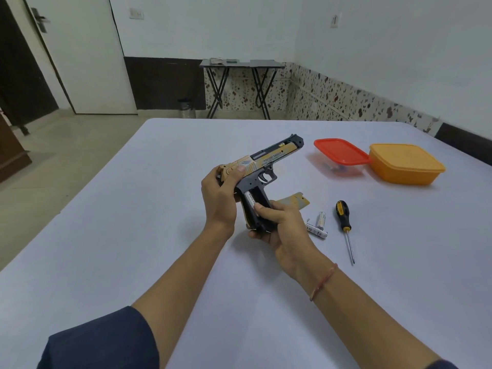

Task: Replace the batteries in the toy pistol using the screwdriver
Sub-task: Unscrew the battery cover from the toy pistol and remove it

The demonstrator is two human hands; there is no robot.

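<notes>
A tan and black toy pistol (269, 161) is held above the table (133, 235), barrel pointing up and to the right. My left hand (221, 195) grips its rear end, thumb on the slide. My right hand (282, 227) holds the bottom of the grip, with a finger pressing a white battery (250, 198) in the open battery compartment. The tan compartment cover (292, 202) lies on the table behind my right hand. Two loose batteries (318, 225) lie just right of that hand. A yellow and black screwdriver (345, 225) lies further right, tip toward me.
A clear box with a red lid (340, 155) and an orange lidded box (404, 163) stand at the back right of the table. Beyond the table are a folding side table (239, 83) and a small bin (186, 107) against the wall.
</notes>
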